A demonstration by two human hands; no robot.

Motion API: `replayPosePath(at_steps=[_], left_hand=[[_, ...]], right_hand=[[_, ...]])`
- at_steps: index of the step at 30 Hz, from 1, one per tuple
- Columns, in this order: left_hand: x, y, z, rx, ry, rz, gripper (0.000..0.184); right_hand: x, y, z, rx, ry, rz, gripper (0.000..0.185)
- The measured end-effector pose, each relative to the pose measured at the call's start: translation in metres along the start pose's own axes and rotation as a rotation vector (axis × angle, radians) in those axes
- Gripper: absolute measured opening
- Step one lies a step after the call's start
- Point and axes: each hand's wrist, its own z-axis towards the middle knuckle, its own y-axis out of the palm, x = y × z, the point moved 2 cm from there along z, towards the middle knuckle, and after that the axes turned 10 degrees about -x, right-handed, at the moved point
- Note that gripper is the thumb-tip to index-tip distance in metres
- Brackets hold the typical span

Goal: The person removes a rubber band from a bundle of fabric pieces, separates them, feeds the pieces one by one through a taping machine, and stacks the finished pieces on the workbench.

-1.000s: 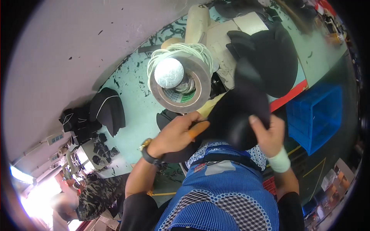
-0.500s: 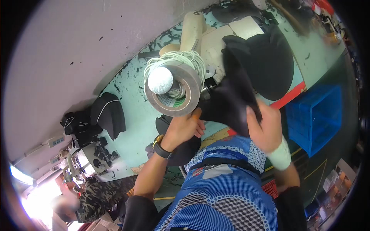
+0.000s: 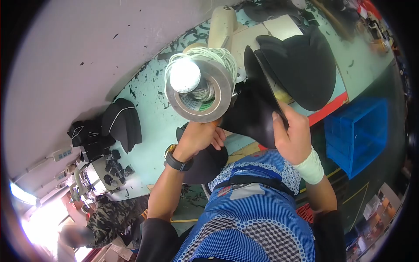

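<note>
My right hand (image 3: pixel 295 134) is closed on the edge of a bent black sheet piece (image 3: pixel 257 109), thumb on its near face. A pale wrap covers that wrist. At the piece's left end is my left hand (image 3: pixel 200 139), thumb side against it and the other fingers curled. An orange covering shows at one fingertip; the ring above partly hides the fingertips. That grey ring (image 3: pixel 222 102) has a bright silver disc (image 3: pixel 185 76) on it and pale cord (image 3: pixel 220 56) looped behind. More black pieces (image 3: pixel 205 163) lie under my left hand.
A stack of black pieces (image 3: pixel 305 70) lies at the right of the green table (image 3: pixel 152 105); a tied bundle (image 3: pixel 124 122) lies left. A cream roll (image 3: pixel 221 28) stands behind the ring. A blue crate (image 3: pixel 355 135) sits at right. Another person in camouflage (image 3: pixel 113 222) is at lower left.
The black piece has swung slightly and its motion blur is gone. My right hand has shifted a little left and up, still holding it. My left hand has moved slightly left.
</note>
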Motion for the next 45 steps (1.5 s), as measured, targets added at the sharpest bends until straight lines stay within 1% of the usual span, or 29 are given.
replayPosePath(at_steps=[3,6,8,10,11,13,15,16,17,18,19,20,22,23,25,26,28,31,32,34,35,36,37,39,40,41,43,44,45], left_hand=[[-0.006,0.004,0.003,0.144,0.068,-0.134,0.029],[-0.004,0.022,0.016,0.150,0.078,-0.081,0.027],[-0.002,0.021,0.020,0.136,0.099,-0.060,0.026],[-0.013,0.004,0.014,0.117,0.180,-0.157,0.025],[-0.013,-0.003,0.006,0.091,0.206,-0.129,0.025],[-0.007,-0.016,-0.013,0.057,0.239,-0.097,0.026],[-0.009,-0.025,-0.032,-0.019,0.111,-0.076,0.028],[-0.014,-0.030,-0.036,-0.023,0.119,-0.073,0.028],[-0.024,-0.036,-0.037,0.051,0.066,0.049,0.030],[-0.034,-0.043,-0.040,0.126,0.011,0.172,0.033],[-0.045,-0.047,-0.044,0.123,0.017,0.176,0.033],[-0.055,-0.053,-0.050,0.302,0.069,0.497,0.035],[-0.079,-0.055,-0.060,0.671,0.150,1.114,0.040],[-0.094,-0.054,-0.058,0.673,0.145,1.107,0.040],[-0.123,-0.056,-0.051,0.609,-0.037,1.150,0.039],[-0.127,-0.058,-0.048,0.577,-0.118,1.173,0.038],[-0.117,-0.062,-0.051,0.604,-0.087,1.163,0.036],[-0.096,-0.059,-0.066,0.668,-0.050,1.119,0.033],[-0.085,-0.055,-0.070,0.487,-0.011,1.009,0.031],[-0.061,-0.045,-0.079,0.134,0.063,0.777,0.026],[-0.048,-0.037,-0.079,0.139,0.054,0.772,0.026],[-0.031,-0.021,-0.075,0.041,0.215,0.740,0.024],[-0.020,-0.008,-0.069,-0.053,0.373,0.704,0.021],[-0.010,0.002,-0.052,-0.032,0.303,0.713,0.019],[-0.009,0.001,-0.050,-0.024,0.253,0.724,0.017],[-0.011,-0.003,-0.052,-0.007,0.241,0.726,0.017],[-0.019,-0.010,-0.048,-0.040,0.245,0.529,0.017],[-0.021,-0.012,-0.045,-0.064,0.251,0.427,0.016],[-0.020,-0.014,-0.041,-0.065,0.250,0.431,0.016]], right_hand=[[0.000,-0.003,0.010,0.011,-0.023,-0.045,0.036],[-0.010,-0.017,0.008,0.078,-0.050,-0.008,0.035],[-0.008,-0.014,-0.033,0.099,0.071,0.093,0.034],[-0.018,0.009,-0.079,0.189,0.040,-0.112,0.036],[-0.022,0.007,-0.081,0.192,0.057,-0.127,0.036],[-0.029,-0.009,-0.086,0.545,0.113,0.107,0.038],[-0.010,-0.040,-0.067,0.620,-0.014,-0.117,0.042],[-0.010,-0.051,-0.039,0.563,-0.115,-0.459,0.042],[-0.010,-0.058,-0.015,0.491,-0.213,-0.797,0.042],[-0.001,-0.046,-0.003,0.363,-0.088,-0.945,0.040],[0.012,-0.031,0.005,0.234,0.042,-1.087,0.039],[0.017,-0.027,0.003,0.242,0.039,-1.095,0.039],[0.019,-0.014,-0.016,0.236,-0.115,-0.907,0.034],[0.021,-0.010,-0.022,0.229,-0.186,-0.805,0.032],[0.034,-0.016,-0.010,0.217,-0.187,-0.817,0.031],[0.042,-0.025,0.000,0.216,-0.188,-0.834,0.031],[0.051,-0.039,0.011,0.218,-0.186,-0.858,0.030],[0.056,-0.047,0.019,0.119,-0.310,-0.894,0.035],[0.052,-0.042,0.017,0.115,-0.316,-0.892,0.035],[0.031,-0.020,-0.001,0.084,-0.383,-0.617,0.028],[0.016,0.002,-0.014,-0.006,-0.332,-0.368,0.022],[0.004,0.020,-0.024,-0.095,-0.277,-0.117,0.017],[0.002,0.027,-0.029,-0.107,-0.279,-0.102,0.017],[0.013,0.053,-0.034,-0.592,0.245,0.073,0.015],[0.016,0.060,-0.032,-0.610,0.233,0.086,0.015],[0.025,0.067,-0.027,-0.534,0.299,0.287,0.017],[0.046,0.079,-0.017,-0.349,0.442,0.686,0.020],[0.053,0.085,-0.013,-0.346,0.442,0.691,0.020],[0.061,0.091,-0.009,-0.320,0.442,0.691,0.021]])
